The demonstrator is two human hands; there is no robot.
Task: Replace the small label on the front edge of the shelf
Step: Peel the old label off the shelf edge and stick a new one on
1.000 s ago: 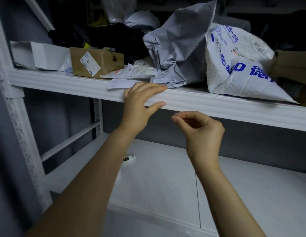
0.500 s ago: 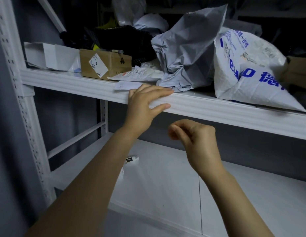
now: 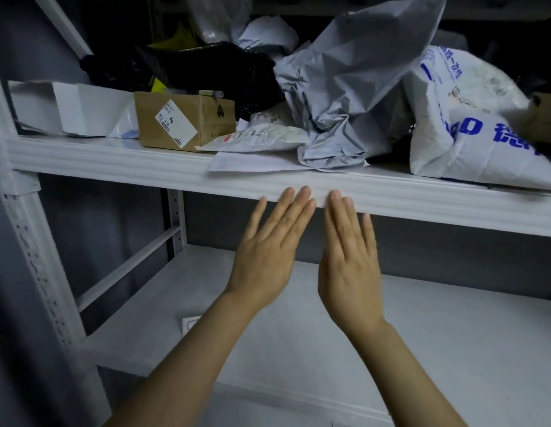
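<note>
at the far left of the upper shelf [image 3: 114,158] lies a white open carton [image 3: 74,109], and just right of it a brown cardboard box [image 3: 188,118] with a white sticker on its face. behind the box sits a black bag [image 3: 212,66]. a flat white mailer [image 3: 255,138] leans on the box's right end, and a sheet of white paper [image 3: 252,163] lies at the shelf's front edge, just above your hands. further right a crumpled grey plastic bag [image 3: 354,87] slumps, and past it a white bag with blue print [image 3: 471,131] reaches the right end.

your left hand [image 3: 268,254] is flat, its fingers [image 3: 299,200] straight and close together, tips touching the ribbed front edge of the upper shelf. your right hand [image 3: 348,263] is beside it, also flat, its fingers [image 3: 337,201] extended and pressed to the same edge. neither hand holds anything. the two sets of tips are just apart, and i cannot tell whether the small label lies under them: the strip there looks as white as the rest.

on the lower shelf [image 3: 453,334], a small white card [image 3: 189,325] peeks out beside your left forearm.
</note>
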